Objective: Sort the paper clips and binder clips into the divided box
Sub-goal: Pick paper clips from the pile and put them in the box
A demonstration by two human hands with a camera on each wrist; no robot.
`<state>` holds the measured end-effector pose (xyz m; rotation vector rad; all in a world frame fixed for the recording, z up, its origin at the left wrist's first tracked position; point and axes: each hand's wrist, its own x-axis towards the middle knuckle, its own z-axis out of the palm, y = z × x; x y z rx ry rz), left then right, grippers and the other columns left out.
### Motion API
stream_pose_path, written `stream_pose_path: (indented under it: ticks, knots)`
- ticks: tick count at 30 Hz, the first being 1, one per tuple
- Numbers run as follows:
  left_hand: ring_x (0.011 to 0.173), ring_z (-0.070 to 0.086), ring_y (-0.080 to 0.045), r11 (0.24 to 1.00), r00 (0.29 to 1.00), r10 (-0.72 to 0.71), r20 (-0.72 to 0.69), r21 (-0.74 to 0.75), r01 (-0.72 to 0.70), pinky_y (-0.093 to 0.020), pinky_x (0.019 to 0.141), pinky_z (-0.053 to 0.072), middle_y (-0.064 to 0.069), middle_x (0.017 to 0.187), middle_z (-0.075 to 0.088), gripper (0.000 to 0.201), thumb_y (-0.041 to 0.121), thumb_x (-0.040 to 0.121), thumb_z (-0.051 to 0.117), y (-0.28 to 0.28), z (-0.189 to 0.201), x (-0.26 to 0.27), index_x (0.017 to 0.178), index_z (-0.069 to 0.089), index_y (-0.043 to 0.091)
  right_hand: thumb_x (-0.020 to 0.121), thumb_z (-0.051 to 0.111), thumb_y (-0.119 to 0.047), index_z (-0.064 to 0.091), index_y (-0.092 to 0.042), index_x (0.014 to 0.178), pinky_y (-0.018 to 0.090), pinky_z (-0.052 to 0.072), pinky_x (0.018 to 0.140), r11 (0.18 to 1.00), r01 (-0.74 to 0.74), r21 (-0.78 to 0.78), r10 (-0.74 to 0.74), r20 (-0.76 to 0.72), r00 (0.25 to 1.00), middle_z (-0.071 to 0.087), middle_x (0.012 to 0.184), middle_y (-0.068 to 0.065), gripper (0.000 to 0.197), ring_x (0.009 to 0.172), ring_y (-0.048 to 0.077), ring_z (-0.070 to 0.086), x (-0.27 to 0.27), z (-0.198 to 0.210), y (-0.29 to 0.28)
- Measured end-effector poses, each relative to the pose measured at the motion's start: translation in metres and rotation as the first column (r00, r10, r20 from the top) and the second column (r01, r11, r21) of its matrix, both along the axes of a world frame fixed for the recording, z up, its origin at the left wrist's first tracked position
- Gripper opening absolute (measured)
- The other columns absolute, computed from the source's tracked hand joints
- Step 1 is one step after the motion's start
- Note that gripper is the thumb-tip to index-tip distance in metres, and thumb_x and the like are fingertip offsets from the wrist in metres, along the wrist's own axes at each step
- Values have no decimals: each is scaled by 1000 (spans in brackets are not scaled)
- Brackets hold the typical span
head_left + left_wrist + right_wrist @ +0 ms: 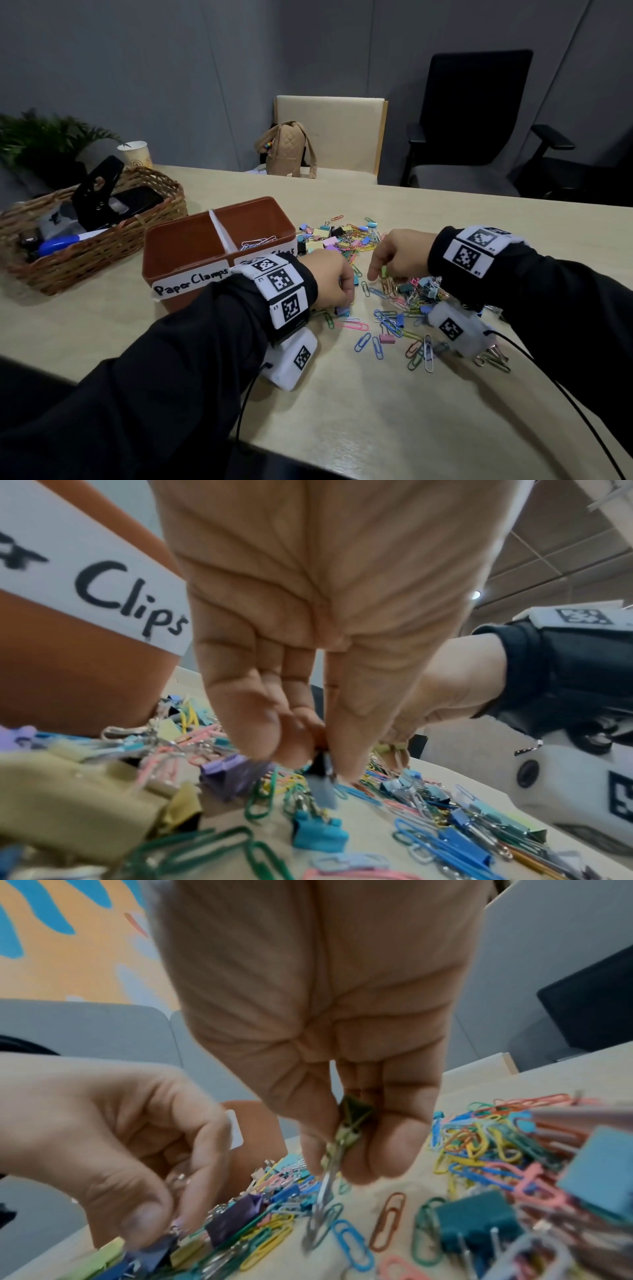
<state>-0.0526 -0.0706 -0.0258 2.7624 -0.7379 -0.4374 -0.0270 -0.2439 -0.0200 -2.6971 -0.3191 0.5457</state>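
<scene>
A brown divided box (191, 244) stands left of centre; its right compartment holds paper clips (257, 242), and the left one, labelled "Paper Clamps", looks bare. Coloured paper clips and binder clips (394, 318) lie scattered over the table to its right. My left hand (344, 303) reaches down beside the box's front corner, and its fingertips (274, 748) pinch a small blue-grey binder clip (324, 785) on the table. My right hand (378, 274) hovers over the pile and pinches an olive-green binder clip (352, 1115), with silver wire hanging below it.
A wicker basket (137, 236) with a black hole punch (97, 192) and pens sits at the far left, with a paper cup (135, 154) and a plant behind it. Beyond the table's far edge are a tan backpack (286, 149) on a chair and a black office chair (476, 113).
</scene>
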Motion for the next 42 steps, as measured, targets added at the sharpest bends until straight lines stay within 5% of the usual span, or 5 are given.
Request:
stream_pose_path:
  ticks: [9, 21, 33, 36, 42]
  knots:
    - [50, 46, 5, 997, 997, 71, -22, 16, -71, -11, 57, 44, 21, 59, 49, 35, -1, 89, 47, 4, 9, -3, 99, 73, 20, 86, 40, 15, 69, -5, 78, 26, 52, 53, 970, 121, 209, -71, -229, 971, 64, 59, 10, 36, 48, 17, 59, -5, -4, -10]
    - [74, 58, -13, 987, 999, 32, -2, 155, -31, -25, 66, 48, 0, 83, 70, 14, 19, 88, 62, 9, 0, 0, 89, 74, 12, 83, 61, -28, 55, -15, 59, 24, 38, 55, 946, 5, -323, 13, 54, 998, 49, 57, 2, 28, 61, 20, 47, -10, -2, -8]
    - [113, 57, -23, 960, 997, -51, 61, 279, 32, -26, 82, 50, -4, 129, 58, 52, 17, 86, 67, -27, 4, 28, 136, 52, 16, 88, 62, -21, 47, -21, 138, 29, 46, 91, 886, -212, -412, 273, 94, 957, 60, 125, 1, 52, 111, 20, 57, -12, -4, 8]
    - [106, 61, -22, 948, 997, -71, 36, 314, 56, -20, 63, 48, -3, 121, 63, 45, 23, 84, 70, -30, -1, 26, 127, 60, 15, 75, 71, -53, 53, -19, 132, 31, 48, 92, 890, -243, -385, 256, -18, 966, 63, 120, 0, 69, 107, 20, 59, -20, -3, 7]
    - [99, 64, -19, 966, 998, -51, 30, 256, 42, -27, 80, 49, -1, 107, 70, 23, 20, 83, 71, -22, -7, 26, 106, 72, 14, 60, 77, -61, 66, -12, 103, 34, 53, 74, 777, -319, -543, 362, -28, 932, 66, 97, 8, 66, 88, 27, 61, -32, -12, 16]
